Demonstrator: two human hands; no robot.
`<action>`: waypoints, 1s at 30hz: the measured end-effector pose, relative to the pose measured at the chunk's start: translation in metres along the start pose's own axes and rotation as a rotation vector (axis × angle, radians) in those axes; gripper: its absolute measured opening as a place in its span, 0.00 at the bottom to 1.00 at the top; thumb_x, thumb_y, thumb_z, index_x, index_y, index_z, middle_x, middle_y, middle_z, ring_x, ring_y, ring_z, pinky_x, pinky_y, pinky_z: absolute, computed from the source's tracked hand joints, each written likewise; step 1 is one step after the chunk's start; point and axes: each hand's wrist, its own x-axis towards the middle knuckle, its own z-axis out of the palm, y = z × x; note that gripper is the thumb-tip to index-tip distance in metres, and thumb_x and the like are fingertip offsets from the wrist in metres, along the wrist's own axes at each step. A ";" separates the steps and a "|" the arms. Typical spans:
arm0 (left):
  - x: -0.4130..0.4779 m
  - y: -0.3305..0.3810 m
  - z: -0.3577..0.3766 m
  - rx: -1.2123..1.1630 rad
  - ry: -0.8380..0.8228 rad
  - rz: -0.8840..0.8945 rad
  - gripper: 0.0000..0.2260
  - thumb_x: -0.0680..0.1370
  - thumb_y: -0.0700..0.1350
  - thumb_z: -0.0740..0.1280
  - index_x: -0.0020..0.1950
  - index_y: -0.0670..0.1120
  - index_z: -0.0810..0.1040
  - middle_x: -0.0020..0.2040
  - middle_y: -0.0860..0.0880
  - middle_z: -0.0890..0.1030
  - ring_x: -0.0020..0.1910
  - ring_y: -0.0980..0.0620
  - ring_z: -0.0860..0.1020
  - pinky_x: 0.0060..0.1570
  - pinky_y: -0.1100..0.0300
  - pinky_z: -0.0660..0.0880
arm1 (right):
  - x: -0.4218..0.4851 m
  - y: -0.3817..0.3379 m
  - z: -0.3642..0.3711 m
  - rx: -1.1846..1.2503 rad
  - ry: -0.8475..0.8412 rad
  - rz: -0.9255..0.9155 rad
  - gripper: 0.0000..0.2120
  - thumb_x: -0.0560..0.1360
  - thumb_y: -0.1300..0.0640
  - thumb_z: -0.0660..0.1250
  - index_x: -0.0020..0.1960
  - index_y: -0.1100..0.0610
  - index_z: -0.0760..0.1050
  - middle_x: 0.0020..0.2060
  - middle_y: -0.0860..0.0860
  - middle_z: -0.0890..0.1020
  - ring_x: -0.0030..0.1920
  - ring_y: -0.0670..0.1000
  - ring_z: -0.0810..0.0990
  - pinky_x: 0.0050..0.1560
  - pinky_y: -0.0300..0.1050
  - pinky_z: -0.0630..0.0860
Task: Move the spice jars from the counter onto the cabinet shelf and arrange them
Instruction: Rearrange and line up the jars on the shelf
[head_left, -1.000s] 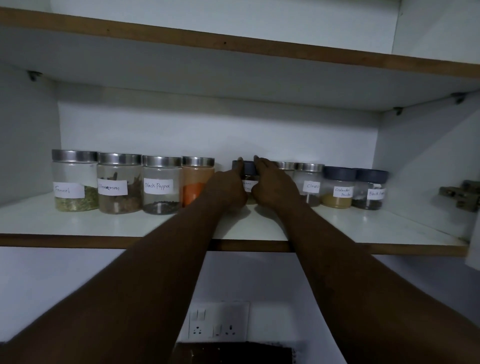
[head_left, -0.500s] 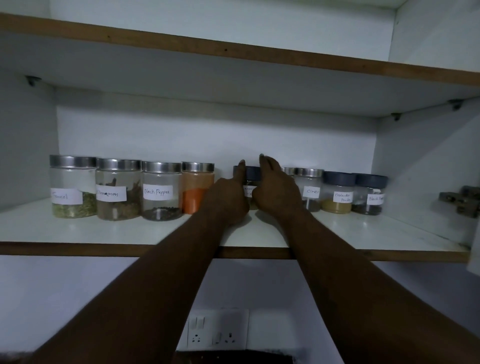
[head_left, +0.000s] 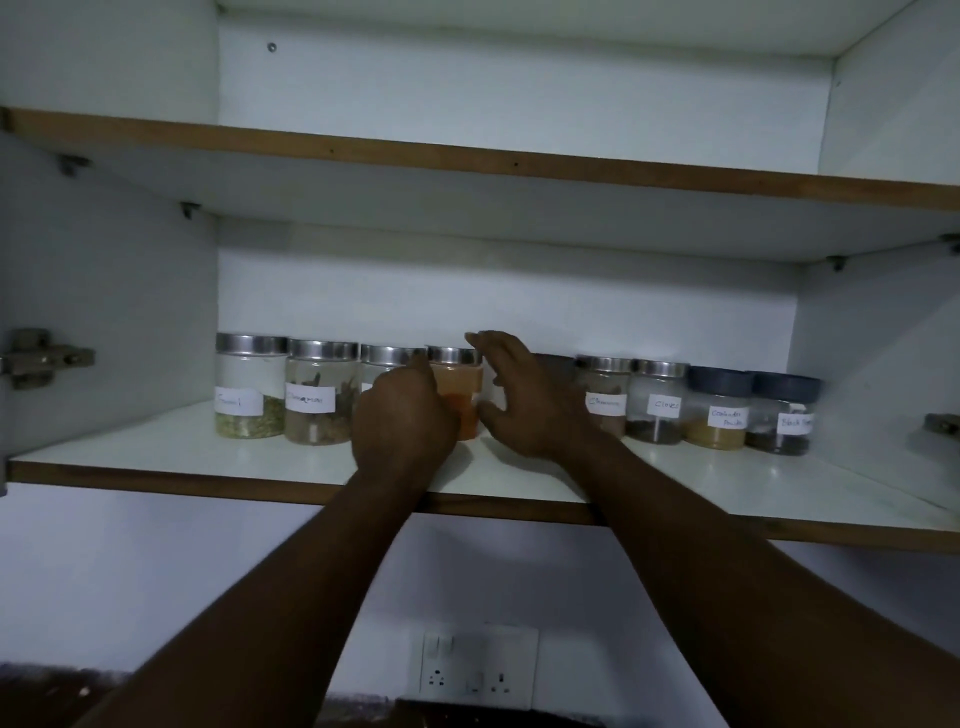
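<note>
In the head view both arms reach up into the cabinet, where the jars (head_left: 602, 405) stand in one row along the back of the shelf (head_left: 156, 457). The left hand (head_left: 402, 415) shows its back to the camera. It covers most of a steel-lidded jar (head_left: 387, 356) and lies by the left side of the orange jar (head_left: 460, 384). One fingertip rises beside the lids and the other fingers are hidden, so I cannot tell whether it grips anything. The right hand (head_left: 524, 400) is released, with fingers straight and spread just right of the orange jar and the thumb near its wall; whether it touches is unclear. Behind it a dark-lidded jar (head_left: 556, 364) is half hidden. Left of the left hand stand the fennel jar (head_left: 249, 389) and the cinnamon jar (head_left: 319, 400), close together. Right of the right hand the line runs on through the cloves jar (head_left: 657, 402) to two blue-lidded ones. No jar is being carried, so the step in hand looks like arranging, with the orange jar bracketed between the hands. The next move probably calls for a light, even nudge from both sides, keeping that jar upright and in line without knocking its neighbours.
</note>
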 end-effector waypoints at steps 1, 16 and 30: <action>0.001 -0.003 -0.002 -0.007 0.010 -0.012 0.17 0.75 0.51 0.70 0.60 0.43 0.79 0.50 0.45 0.84 0.49 0.45 0.83 0.46 0.57 0.75 | 0.008 -0.004 0.003 -0.011 -0.022 0.014 0.41 0.75 0.50 0.72 0.82 0.48 0.55 0.80 0.50 0.59 0.70 0.57 0.73 0.64 0.55 0.76; 0.010 -0.013 0.016 -0.104 -0.215 0.072 0.29 0.78 0.49 0.68 0.75 0.41 0.63 0.54 0.41 0.82 0.53 0.42 0.81 0.49 0.52 0.77 | 0.022 0.001 0.028 0.257 0.091 0.221 0.34 0.70 0.55 0.74 0.73 0.49 0.69 0.67 0.48 0.77 0.61 0.51 0.78 0.58 0.49 0.78; 0.015 -0.015 0.033 -0.059 -0.236 0.174 0.48 0.73 0.55 0.74 0.82 0.46 0.46 0.74 0.37 0.67 0.66 0.39 0.74 0.62 0.45 0.74 | 0.017 0.006 0.017 0.235 0.293 0.245 0.23 0.75 0.65 0.67 0.67 0.49 0.79 0.63 0.47 0.81 0.62 0.50 0.73 0.58 0.46 0.74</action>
